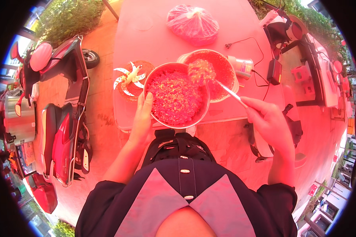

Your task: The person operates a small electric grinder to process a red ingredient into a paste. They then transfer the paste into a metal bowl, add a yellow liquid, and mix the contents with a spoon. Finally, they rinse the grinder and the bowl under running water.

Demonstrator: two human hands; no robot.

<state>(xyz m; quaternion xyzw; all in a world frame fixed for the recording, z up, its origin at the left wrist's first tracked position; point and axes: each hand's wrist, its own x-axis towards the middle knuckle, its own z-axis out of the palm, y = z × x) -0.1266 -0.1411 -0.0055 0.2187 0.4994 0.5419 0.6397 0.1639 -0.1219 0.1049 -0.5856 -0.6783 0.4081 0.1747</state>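
Note:
My left hand point(144, 114) grips the left rim of a round metal bowl point(207, 111), tilted over the table's near edge. Finely chopped food point(175, 96) fills much of the bowl. In my right hand point(262, 117) is the handle of a metal spoon point(230, 90). A heap of chopped food point(201, 71) sits on the spoon's head and hides it. Beneath the spoon stands a second, wider container point(234, 72) with more chopped food inside, partly covered by the bowl.
A chopper blade set point(132, 75) lies on the table point(148, 44) at left. A tied plastic bag point(192, 25) sits at the back. At right are a metal cup-like vessel point(243, 66), a power cord point(259, 49) and a black box point(274, 72). A scooter point(59, 127) stands left.

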